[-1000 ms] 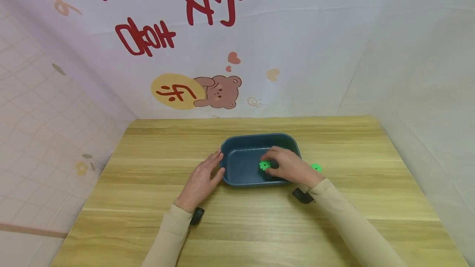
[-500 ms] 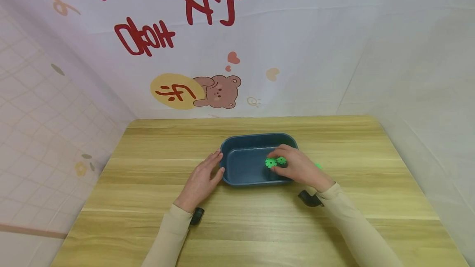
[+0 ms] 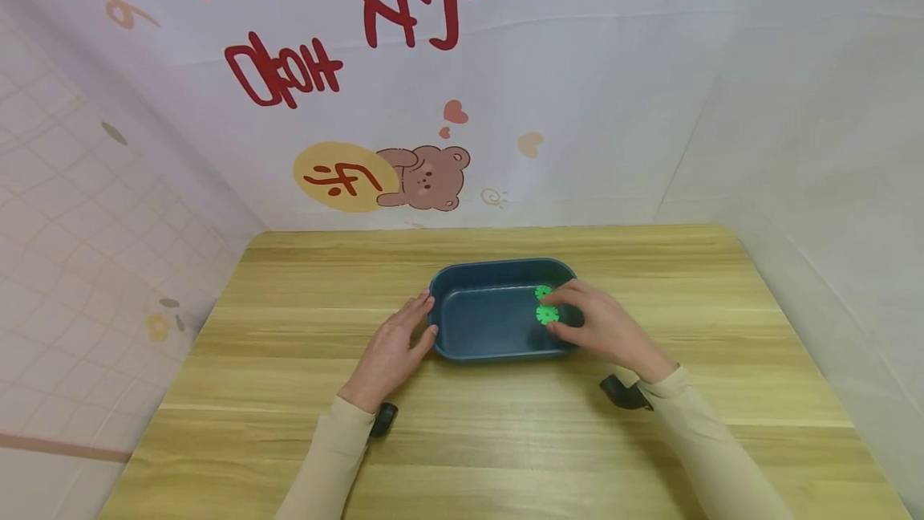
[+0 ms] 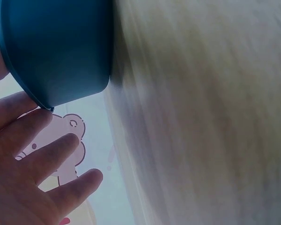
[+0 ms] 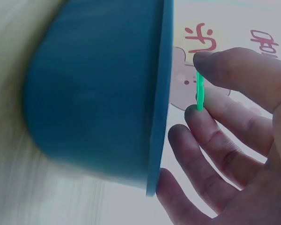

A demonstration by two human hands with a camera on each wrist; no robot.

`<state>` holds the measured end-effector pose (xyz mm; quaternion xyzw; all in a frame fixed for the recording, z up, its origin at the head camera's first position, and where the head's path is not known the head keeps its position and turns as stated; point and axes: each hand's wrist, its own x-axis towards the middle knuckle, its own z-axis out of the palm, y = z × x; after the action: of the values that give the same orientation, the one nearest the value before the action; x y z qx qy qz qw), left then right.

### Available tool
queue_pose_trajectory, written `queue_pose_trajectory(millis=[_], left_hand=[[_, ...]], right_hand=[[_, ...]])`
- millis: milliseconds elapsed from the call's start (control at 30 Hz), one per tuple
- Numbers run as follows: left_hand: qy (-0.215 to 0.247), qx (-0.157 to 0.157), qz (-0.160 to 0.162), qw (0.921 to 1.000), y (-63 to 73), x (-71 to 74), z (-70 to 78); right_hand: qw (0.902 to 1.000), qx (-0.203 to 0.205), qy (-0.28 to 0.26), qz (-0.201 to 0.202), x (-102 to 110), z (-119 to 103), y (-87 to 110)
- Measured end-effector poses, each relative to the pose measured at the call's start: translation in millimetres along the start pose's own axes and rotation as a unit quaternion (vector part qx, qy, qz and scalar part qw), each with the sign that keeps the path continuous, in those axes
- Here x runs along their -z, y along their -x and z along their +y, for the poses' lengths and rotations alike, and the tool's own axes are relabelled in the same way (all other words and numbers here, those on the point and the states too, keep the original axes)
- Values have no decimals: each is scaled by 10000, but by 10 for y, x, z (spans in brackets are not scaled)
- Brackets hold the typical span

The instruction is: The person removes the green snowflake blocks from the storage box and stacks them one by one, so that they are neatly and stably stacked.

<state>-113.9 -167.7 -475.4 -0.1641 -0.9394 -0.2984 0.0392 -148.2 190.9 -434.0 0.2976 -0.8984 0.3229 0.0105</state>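
A notched green plastic disc (image 3: 547, 314) is pinched between the thumb and fingers of my right hand (image 3: 609, 329), over the right end of a blue rectangular bin (image 3: 504, 358). The right wrist view shows that disc (image 5: 200, 91) edge-on, above the bin's rim. A second green disc (image 3: 543, 293) appears just behind it, inside the bin's outline; whether it rests on the bottom I cannot tell. My left hand (image 3: 388, 355) touches the bin's left end with loosely extended fingers. In the left wrist view, spread fingers (image 4: 42, 161) lie against the bin's rim (image 4: 51, 108).
The bin stands on a wood-grain table (image 3: 491, 440). Behind the table hangs a white cloth (image 3: 613, 103) printed with a bear and red characters. Black devices (image 3: 624, 393) are strapped at both wrists.
My right hand has moved right with the pinched disc, and the second green disc has come into view behind it. A green disc on the table at right is now hidden. The left hand stays put.
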Motion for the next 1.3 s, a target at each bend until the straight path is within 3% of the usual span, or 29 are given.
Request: queue_pose_trajectory(millis=[800,1300], left_hand=[[-31,-6,-14,10000,-8,12,25],[-3,-14,13,10000,-5,11,29]], right_hand=[[9971,-243,241,681,252,256,339],[9940,-579,318,874,358,430,533]])
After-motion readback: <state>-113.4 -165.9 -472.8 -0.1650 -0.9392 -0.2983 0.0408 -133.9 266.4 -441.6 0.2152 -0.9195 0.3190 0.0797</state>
